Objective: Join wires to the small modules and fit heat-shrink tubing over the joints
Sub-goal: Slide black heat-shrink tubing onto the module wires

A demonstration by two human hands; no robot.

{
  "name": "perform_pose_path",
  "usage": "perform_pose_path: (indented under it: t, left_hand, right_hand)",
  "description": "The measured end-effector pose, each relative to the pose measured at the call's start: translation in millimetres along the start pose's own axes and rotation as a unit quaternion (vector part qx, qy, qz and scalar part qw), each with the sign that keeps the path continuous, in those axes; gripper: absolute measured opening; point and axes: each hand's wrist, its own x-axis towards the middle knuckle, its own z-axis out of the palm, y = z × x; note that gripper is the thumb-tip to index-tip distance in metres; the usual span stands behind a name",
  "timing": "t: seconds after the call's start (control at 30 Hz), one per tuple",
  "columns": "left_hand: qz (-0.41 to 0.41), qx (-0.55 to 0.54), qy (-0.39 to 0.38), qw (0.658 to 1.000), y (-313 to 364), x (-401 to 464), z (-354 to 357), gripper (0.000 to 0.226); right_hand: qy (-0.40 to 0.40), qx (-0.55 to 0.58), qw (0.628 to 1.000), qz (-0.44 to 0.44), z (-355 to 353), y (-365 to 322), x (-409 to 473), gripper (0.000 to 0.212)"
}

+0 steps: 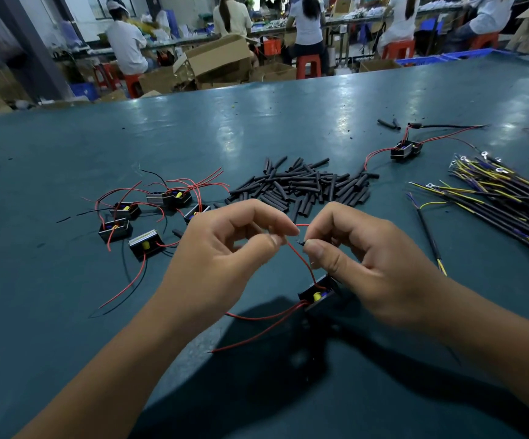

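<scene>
Modules (149, 217), about 6, black with yellow parts and loose red and black leads, lie in a cluster at the left of the green bench (66, 172), untouched. Left hand (222, 248): fingers curled, thumb and forefinger pinching a red wire (301, 258) near its upper end. Heat-shrink tubing (301, 185), a heap of short black pieces, lies just beyond both hands, about midway between them. Right hand (374, 264): fingers curled, thumb and forefinger pinching a small dark end right beside the left fingertips; whether that is a second wire tip or a sleeve, cannot tell. The pinched red wire runs down and to the right into the module in work (318, 294), which sits partly under the right hand, with 2 more red leads trailing left across the bench. Farther right: 1 module with cable attached (405, 150), then a bundle of black cables with yellow and blue cores (503, 194).

Judgement: joint being twisted. Key relation: wire axis runs from the fingertips down to the module, tubing heap lies straight ahead, roughly equal reach for either hand; a sleeve would have to slide on along that axis.
</scene>
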Motion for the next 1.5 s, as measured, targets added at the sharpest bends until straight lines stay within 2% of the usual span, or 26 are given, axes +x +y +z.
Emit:
perform_pose_path:
  t: [0.07,0.17,0.5,0.7,0.77,0.83,0.93,1.0,1.07,1.1,1.13,1.2,1.27,1.37,1.5]
  left_hand:
    - [0.038,0.048,0.0,0.998,0,0,-1,0.019]
    - [0.063,0.06,-0.006,0.996,-3,-1,-1,0.019]
    - [0.069,0.054,-0.045,0.995,-8,0,-1,0.006]
    - [0.09,0.09,-0.022,0.992,-5,-2,1,0.013]
    - [0.047,0.071,-0.022,0.996,-4,-2,2,0.016]
    - [-0.059,-0.012,-0.034,0.998,-3,-2,3,0.016]
    - [-0.24,-0.166,-0.073,0.954,-1,-2,6,0.016]
    - [-0.268,-0.197,-0.077,0.94,0,-1,7,0.016]
    - [-0.193,-0.122,-0.057,0.972,-1,-3,4,0.016]
    - [-0.115,-0.032,-0.044,0.992,-2,-3,1,0.012]
    - [-0.033,0.054,-0.04,0.997,0,-2,-2,0.004]
    - [0.105,0.18,-0.043,0.977,1,-1,-8,0.014]
    - [0.191,0.248,-0.035,0.949,0,2,-11,0.016]
    - [0.251,0.295,-0.019,0.922,-4,4,-11,0.009]
    - [0.269,0.313,-0.007,0.911,-7,4,-11,0.014]
  right_hand:
    - [-0.002,0.018,1.0,0.009,-1,0,0,0.01]
    - [-0.004,0.047,0.999,0.021,-1,1,0,0.011]
    - [-0.003,0.099,0.995,0.024,-2,0,0,0.013]
    - [0.008,0.02,1.0,-0.003,2,-3,-2,0.016]
    - [0.02,-0.029,0.999,-0.023,1,-3,-2,0.017]
    - [0.022,-0.114,0.991,-0.059,1,-3,-3,0.018]
    - [0.01,-0.212,0.973,-0.094,2,-3,-3,0.02]
    - [0.012,-0.208,0.974,-0.087,3,-3,-3,0.019]
    - [0.018,-0.161,0.985,-0.063,3,-2,-2,0.015]
    - [0.022,-0.132,0.99,-0.053,2,-1,-2,0.013]
    - [0.026,-0.109,0.993,-0.045,0,-1,-2,0.013]
    - [0.028,-0.081,0.996,-0.031,-2,-1,-1,0.012]
    - [0.02,-0.073,0.997,-0.026,-2,-1,-1,0.012]
    - [0.009,-0.074,0.997,-0.025,-1,-2,-1,0.013]
    - [0.005,-0.078,0.996,-0.031,-2,-3,-2,0.013]
